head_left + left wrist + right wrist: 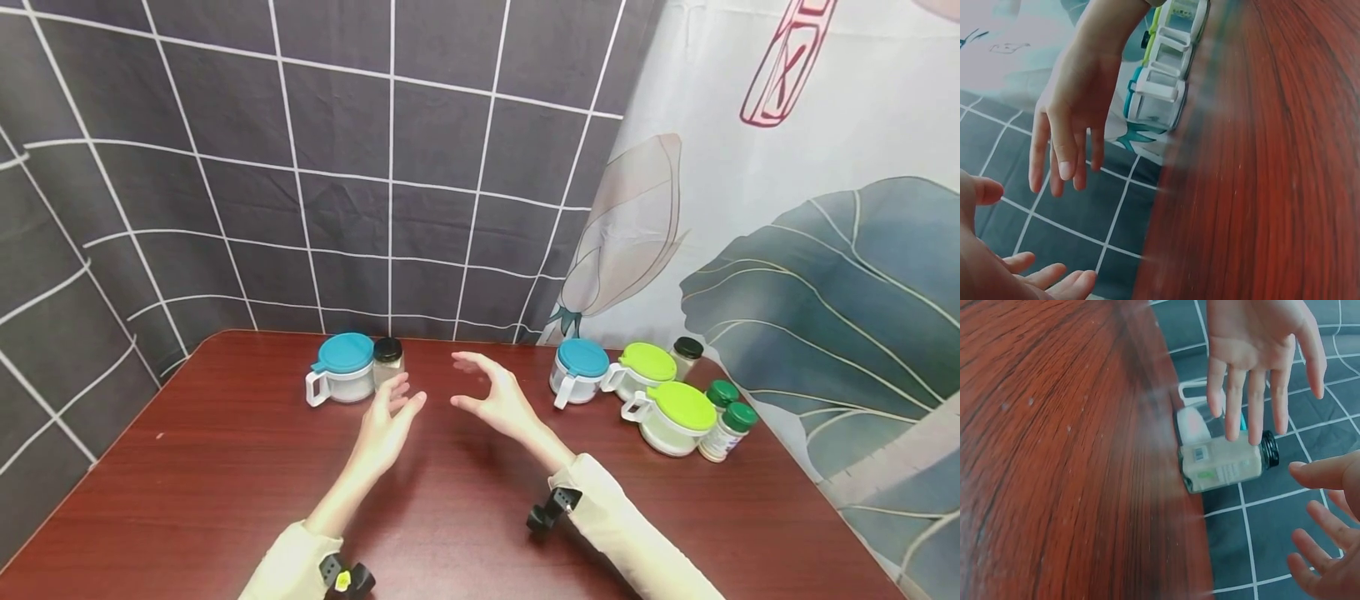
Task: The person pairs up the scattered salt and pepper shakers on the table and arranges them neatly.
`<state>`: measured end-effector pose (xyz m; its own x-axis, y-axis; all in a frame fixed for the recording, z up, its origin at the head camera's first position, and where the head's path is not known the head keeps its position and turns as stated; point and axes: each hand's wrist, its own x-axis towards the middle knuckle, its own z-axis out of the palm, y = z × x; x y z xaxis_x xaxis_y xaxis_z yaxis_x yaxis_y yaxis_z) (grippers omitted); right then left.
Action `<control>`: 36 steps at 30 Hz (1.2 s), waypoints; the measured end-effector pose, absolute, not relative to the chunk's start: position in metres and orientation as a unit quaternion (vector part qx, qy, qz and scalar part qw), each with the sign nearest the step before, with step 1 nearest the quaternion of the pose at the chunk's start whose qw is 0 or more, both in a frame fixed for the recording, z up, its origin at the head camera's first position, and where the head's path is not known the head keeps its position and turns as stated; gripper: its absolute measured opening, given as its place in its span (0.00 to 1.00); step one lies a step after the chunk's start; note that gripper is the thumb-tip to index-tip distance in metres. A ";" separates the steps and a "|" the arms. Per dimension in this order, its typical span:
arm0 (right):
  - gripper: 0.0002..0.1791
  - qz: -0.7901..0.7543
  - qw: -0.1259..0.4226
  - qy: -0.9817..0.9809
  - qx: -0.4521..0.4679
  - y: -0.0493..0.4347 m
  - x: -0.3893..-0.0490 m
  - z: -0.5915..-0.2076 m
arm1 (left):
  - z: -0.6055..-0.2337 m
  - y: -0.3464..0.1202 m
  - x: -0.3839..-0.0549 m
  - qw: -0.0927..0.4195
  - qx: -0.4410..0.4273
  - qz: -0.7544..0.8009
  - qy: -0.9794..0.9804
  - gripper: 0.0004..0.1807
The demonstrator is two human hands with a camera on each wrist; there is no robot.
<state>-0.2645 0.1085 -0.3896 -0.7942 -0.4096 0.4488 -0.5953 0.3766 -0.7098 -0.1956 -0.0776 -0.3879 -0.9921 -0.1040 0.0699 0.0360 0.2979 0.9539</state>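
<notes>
In the head view we see two hands held over a reddish-brown table, well apart from each other: the left hand and the right hand have their fingers loosely extended and their thumbs spread, with bare tabletop between them. Nearest the left fingertips is a black-capped jar, standing just beside a blue-lidded pot with a white handle; the fingers cover the jar's lower part, and we cannot tell whether they touch it. Off to the right of the right hand we count a crowded group: another blue-lidded pot, two green-lidded pots, a second dark-capped jar and two green-capped bottles. A dark gridded cloth hangs behind. In the left wrist view we find the right hand pointing downward, with handled pots in a row beyond it. In the right wrist view we see the left fingers hanging across the near jar, whose body partly hides the pot behind it
</notes>
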 end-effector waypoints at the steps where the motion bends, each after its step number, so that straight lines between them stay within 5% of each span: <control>1: 0.33 0.467 0.099 -0.825 0.302 0.110 -0.264 -0.390 | -0.388 -0.076 -0.195 0.060 0.019 -0.592 -0.803 0.29; 36: 0.34 0.442 0.122 -0.851 0.255 0.178 -0.254 -0.383 | -0.397 -0.022 -0.204 0.055 -0.039 -0.598 -0.799 0.28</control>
<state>-0.2545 0.1784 -0.3829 -0.8402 -0.3258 0.4334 -0.5420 0.4795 -0.6902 -0.2039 -0.0215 -0.3975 -0.9910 -0.0027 0.1341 0.1279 0.2816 0.9510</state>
